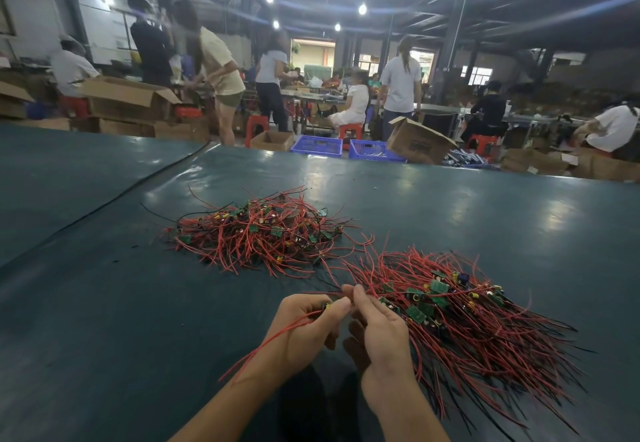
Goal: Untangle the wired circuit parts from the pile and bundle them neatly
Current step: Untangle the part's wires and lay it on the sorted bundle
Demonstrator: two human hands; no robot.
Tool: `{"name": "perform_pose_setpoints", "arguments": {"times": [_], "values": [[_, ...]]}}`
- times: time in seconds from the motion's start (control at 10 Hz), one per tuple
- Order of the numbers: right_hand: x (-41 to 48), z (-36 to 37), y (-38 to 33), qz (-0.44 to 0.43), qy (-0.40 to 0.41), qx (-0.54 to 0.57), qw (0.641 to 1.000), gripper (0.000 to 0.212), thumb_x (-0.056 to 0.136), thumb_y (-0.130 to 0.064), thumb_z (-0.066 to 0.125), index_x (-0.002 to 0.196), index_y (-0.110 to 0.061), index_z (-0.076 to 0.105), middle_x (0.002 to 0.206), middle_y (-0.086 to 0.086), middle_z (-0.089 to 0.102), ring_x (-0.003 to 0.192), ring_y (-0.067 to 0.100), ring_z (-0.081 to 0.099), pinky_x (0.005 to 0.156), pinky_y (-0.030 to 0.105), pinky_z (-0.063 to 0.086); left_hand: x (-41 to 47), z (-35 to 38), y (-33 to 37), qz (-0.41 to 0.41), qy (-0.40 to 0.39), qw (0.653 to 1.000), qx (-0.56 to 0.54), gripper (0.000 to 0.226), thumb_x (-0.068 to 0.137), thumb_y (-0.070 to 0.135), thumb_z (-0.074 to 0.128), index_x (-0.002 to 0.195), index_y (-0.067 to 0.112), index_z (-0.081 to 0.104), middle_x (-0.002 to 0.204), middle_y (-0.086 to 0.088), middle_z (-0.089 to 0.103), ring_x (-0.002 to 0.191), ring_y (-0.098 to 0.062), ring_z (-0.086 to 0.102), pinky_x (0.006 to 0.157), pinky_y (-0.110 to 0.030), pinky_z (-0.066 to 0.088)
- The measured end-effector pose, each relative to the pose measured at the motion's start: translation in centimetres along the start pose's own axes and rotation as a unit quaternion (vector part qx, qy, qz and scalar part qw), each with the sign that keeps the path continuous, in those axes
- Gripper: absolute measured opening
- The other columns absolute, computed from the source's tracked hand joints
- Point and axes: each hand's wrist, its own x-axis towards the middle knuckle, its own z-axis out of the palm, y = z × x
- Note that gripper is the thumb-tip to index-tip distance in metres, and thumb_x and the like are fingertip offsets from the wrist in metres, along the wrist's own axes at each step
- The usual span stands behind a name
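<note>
Currently gripping one wired circuit part in the left hand, red leads trailing over the wrist, and pinching wire ends with the right hand, fingertips meeting. Working with the combed bundle just beside the right hand, leads fanned toward the near right. Probably reaching next for the tangled pile, ahead and slightly left, nearer the left hand.
</note>
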Motion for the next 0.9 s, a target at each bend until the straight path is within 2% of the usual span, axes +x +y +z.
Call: {"name": "perform_pose_setpoints", "arguments": {"times": [0.1, 0.2, 0.3, 0.4, 0.5, 0.6, 0.7, 0.8, 0.9], "values": [[1.1, -1.7, -1.4, -0.010, 0.060, 0.091, 0.994, 0.020, 0.097, -0.019, 0.058, 0.092, -0.008, 0.074, 0.055, -0.007, 0.044, 0.034, 0.002, 0.031, 0.031, 0.015, 0.027, 0.1, -0.4, 0.0, 0.089, 0.033, 0.994, -0.051, 0.051, 0.084, 0.039, 0.058, 0.051, 0.001, 0.054, 0.048, -0.009, 0.051, 0.047, -0.017, 0.048, 0.056, -0.027, 0.043], [1.5, -2.4, -1.7, -0.047, 0.075, 0.130, 0.988, 0.020, 0.098, -0.017, 0.056, 0.089, -0.010, 0.072, 0.056, -0.007, 0.042, 0.034, 0.001, 0.025, 0.030, 0.014, 0.021, 0.3, -0.6, -0.6, 0.093, 0.037, 0.993, -0.069, 0.051, 0.080, 0.042, 0.058, 0.048, 0.002, 0.052, 0.046, -0.010, 0.051, 0.044, -0.018, 0.049, 0.054, -0.026, 0.043], [1.0, -1.6, -0.6, -0.066, 0.075, 0.096, 0.990, 0.025, 0.094, -0.027, 0.062, 0.079, -0.014, 0.077, 0.055, -0.009, 0.045, 0.036, 0.002, 0.027, 0.034, 0.015, 0.024, 0.8, -0.6, -1.3, 0.078, 0.055, 0.991, -0.094, 0.046, 0.084, 0.033, 0.055, 0.046, 0.008, 0.054, 0.044, -0.008, 0.052, 0.044, -0.018, 0.049, 0.054, -0.026, 0.043], [0.2, -0.2, 0.7, -0.081, 0.017, -0.007, 0.997, 0.023, 0.086, -0.037, 0.069, 0.073, -0.021, 0.080, 0.058, -0.003, 0.052, 0.048, 0.010, 0.042, 0.048, 0.023, 0.037, 1.0, -0.8, -1.5, 0.071, 0.052, 0.990, -0.108, 0.046, 0.084, 0.034, 0.055, 0.047, 0.007, 0.055, 0.046, -0.008, 0.053, 0.045, -0.017, 0.049, 0.053, -0.025, 0.042], [-0.5, 1.0, 1.7, -0.106, -0.021, -0.069, 0.992, 0.027, 0.081, -0.037, 0.069, 0.062, -0.019, 0.076, 0.059, 0.004, 0.064, 0.056, 0.017, 0.057, 0.057, 0.028, 0.049, 0.9, -0.8, -1.6, 0.066, 0.016, 0.992, -0.109, 0.049, 0.080, 0.041, 0.061, 0.054, 0.000, 0.058, 0.052, -0.009, 0.054, 0.050, -0.018, 0.050, 0.054, -0.027, 0.042], [-0.2, 0.7, 1.4, -0.111, -0.007, -0.058, 0.992, 0.029, 0.092, -0.025, 0.064, 0.068, -0.022, 0.079, 0.068, 0.002, 0.073, 0.062, 0.015, 0.067, 0.061, 0.026, 0.055, 0.8, -0.6, -1.6, 0.057, -0.010, 0.995, -0.085, 0.042, 0.080, 0.039, 0.061, 0.052, 0.009, 0.059, 0.050, -0.004, 0.055, 0.047, -0.015, 0.051, 0.053, -0.025, 0.044], [0.7, -1.0, -0.1, -0.092, 0.066, 0.014, 0.993, 0.028, 0.093, -0.026, 0.064, 0.070, -0.019, 0.080, 0.053, -0.009, 0.056, 0.040, 0.002, 0.042, 0.038, 0.016, 0.035, 0.8, -1.0, -1.0, 0.047, -0.011, 0.996, -0.076, 0.046, 0.078, 0.044, 0.060, 0.049, 0.007, 0.057, 0.047, -0.007, 0.054, 0.045, -0.017, 0.052, 0.055, -0.024, 0.044], [1.3, -2.2, -1.1, -0.095, 0.099, 0.088, 0.987, 0.029, 0.094, -0.023, 0.062, 0.070, -0.014, 0.077, 0.054, -0.007, 0.048, 0.036, 0.001, 0.027, 0.032, 0.015, 0.022, 0.7, -1.7, -0.7, 0.040, 0.009, 0.995, -0.087, 0.046, 0.081, 0.036, 0.061, 0.044, 0.009, 0.056, 0.044, -0.009, 0.053, 0.044, -0.018, 0.051, 0.054, -0.024, 0.044], [0.7, -1.5, -0.4, -0.108, 0.066, 0.053, 0.991, 0.029, 0.092, -0.031, 0.062, 0.072, -0.017, 0.078, 0.054, -0.007, 0.049, 0.037, 0.001, 0.029, 0.034, 0.015, 0.024, 0.6, -1.8, -0.7, 0.022, 0.032, 0.992, -0.124, 0.048, 0.081, 0.034, 0.067, 0.040, 0.014, 0.052, 0.043, -0.007, 0.051, 0.044, -0.017, 0.050, 0.053, -0.022, 0.044]]}}
